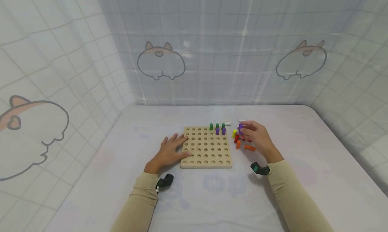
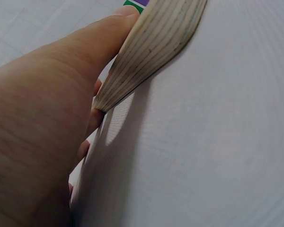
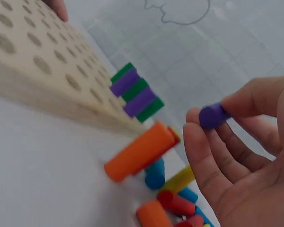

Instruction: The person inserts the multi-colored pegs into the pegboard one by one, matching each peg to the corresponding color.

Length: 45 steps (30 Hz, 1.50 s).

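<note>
Right hand (image 1: 257, 136) pinches purple peg (image 3: 209, 117) (left hand (image 1: 170, 152) spread on pegboard (image 1: 206, 165)); we're probably placing, next needing alignment over a hole (image 1: 211, 133).

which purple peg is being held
The purple peg pinched by the right hand; the two purple pegs in the wooden board stand upright, with no hand on them.

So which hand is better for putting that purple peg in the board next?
Probably the right hand: it pinches the purple peg, just beside the board. The left hand rests at the board's opposite edge, farther from the standing pegs.
</note>
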Motion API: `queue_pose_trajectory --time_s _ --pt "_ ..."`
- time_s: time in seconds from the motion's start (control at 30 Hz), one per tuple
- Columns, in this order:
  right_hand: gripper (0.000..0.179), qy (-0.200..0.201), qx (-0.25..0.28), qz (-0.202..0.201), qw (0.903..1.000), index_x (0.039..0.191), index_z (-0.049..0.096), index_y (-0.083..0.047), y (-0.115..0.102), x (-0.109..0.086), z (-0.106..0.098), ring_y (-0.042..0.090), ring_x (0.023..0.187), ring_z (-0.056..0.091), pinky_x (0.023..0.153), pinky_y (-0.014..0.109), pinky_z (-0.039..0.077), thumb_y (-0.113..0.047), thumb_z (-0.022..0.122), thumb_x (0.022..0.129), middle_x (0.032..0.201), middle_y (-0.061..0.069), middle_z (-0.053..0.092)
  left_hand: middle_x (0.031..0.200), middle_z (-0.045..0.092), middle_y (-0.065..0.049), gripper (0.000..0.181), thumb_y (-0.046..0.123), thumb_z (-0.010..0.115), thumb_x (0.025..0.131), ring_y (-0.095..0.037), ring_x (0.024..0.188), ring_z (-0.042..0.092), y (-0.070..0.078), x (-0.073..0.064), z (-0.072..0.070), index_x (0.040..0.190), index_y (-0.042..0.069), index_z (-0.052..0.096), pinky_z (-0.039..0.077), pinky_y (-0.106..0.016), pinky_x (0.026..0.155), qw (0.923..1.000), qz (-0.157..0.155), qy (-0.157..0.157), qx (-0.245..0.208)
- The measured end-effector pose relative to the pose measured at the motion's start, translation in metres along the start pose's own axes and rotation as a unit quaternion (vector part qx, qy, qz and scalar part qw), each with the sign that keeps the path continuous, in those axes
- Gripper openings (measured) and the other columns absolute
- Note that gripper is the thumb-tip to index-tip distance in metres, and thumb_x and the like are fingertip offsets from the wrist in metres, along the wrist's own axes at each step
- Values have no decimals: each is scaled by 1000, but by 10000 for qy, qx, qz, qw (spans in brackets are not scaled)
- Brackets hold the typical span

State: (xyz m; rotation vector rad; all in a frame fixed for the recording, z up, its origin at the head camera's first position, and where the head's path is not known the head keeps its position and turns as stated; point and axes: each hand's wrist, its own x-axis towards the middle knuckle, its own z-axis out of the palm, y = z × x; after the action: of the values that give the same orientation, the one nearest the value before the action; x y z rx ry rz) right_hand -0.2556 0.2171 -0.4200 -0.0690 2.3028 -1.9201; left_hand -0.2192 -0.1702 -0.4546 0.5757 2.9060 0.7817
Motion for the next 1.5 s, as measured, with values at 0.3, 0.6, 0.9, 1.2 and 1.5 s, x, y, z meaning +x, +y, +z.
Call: queue_pose_trajectory --time_s 0.3,0.6,0.9,1.2,1.5 --pt "43 17 111 -134 9998 142 53 -10 -12 9 14 26 112 66 91 41 51 -20 61 101 132 12 60 162 30 -7 83 63 61 92 -30 153 12 0 -1 -3 157 18 37 -5 -58 119 10000 -54 -47 52" --pt "42 -335 459 -357 9977 141 52 1 -17 18 22 38 118 62 98 40 52 -9 61 101 130 20 58 162 30 -5 84 65 60 91 -29 153 12 0 -1 1 157 19 37 -4 -58 119 10000 7 -14 -19" --pt "37 -323 58 -444 9985 135 58 -3 -21 29 33 29 109 67 91 31 55 -11 63 99 124 16 62 162 31 -5 84 65 61 90 -29 153 12 0 0 1 157 19 37 -5 -58 119 10000 -27 -1 17" --pt "32 -323 -393 -878 9948 130 62 -6 -23 42 49 29 106 68 93 36 55 -9 65 98 119 13 65 162 30 -4 84 66 60 90 -29 153 13 -3 -1 2 157 21 37 -4 -58 119 10000 22 28 18" --pt "32 -401 -818 -999 9908 130 65 -10 -23 44 59 25 113 63 104 45 47 -14 67 97 121 9 68 162 30 -4 84 66 60 90 -28 153 12 -1 -1 2 157 21 37 -4 -58 119 10000 -13 6 35"
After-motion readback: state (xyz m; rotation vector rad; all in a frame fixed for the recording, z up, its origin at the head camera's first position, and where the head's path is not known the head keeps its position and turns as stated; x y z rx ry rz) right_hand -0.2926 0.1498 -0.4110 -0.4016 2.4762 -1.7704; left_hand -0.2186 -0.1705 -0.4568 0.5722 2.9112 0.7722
